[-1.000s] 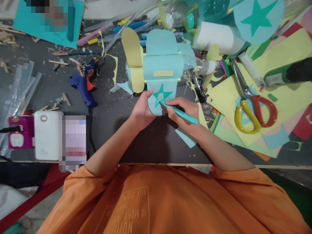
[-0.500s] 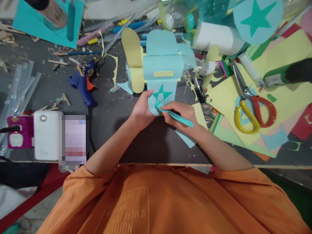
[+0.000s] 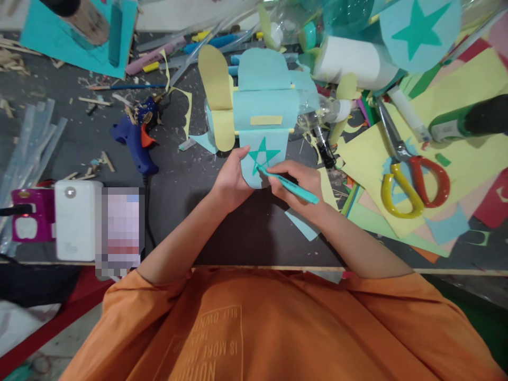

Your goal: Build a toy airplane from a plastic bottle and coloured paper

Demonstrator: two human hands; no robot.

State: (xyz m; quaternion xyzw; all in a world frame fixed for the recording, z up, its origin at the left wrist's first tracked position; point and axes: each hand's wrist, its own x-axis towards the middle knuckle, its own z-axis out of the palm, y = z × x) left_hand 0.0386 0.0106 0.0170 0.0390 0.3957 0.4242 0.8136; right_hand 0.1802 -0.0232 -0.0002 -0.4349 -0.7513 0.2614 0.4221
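Observation:
In the head view a toy plane (image 3: 265, 103) made of blue and yellow paper round a clear plastic bottle lies on the dark table. A green star (image 3: 264, 154), partly filled in, is drawn on its near wing. My left hand (image 3: 234, 180) grips that wing's left edge, thumb on top, the other fingers hidden underneath. In my right hand (image 3: 297, 182) is a turquoise marker (image 3: 296, 189), pinched between thumb and fingers. Its tip meets the lower left part of the star.
Scissors (image 3: 402, 164) with red and yellow handles lie on coloured paper to the right. A blue glue gun (image 3: 137, 140), a white power bank (image 3: 77, 219) and a blurred-out phone (image 3: 123, 227) are at left. Paper with a filled green star (image 3: 421, 29) is at the far right.
The marker tip has shifted slightly up and right within the star, my right hand moving with it. My left hand and the plane stay where they were.

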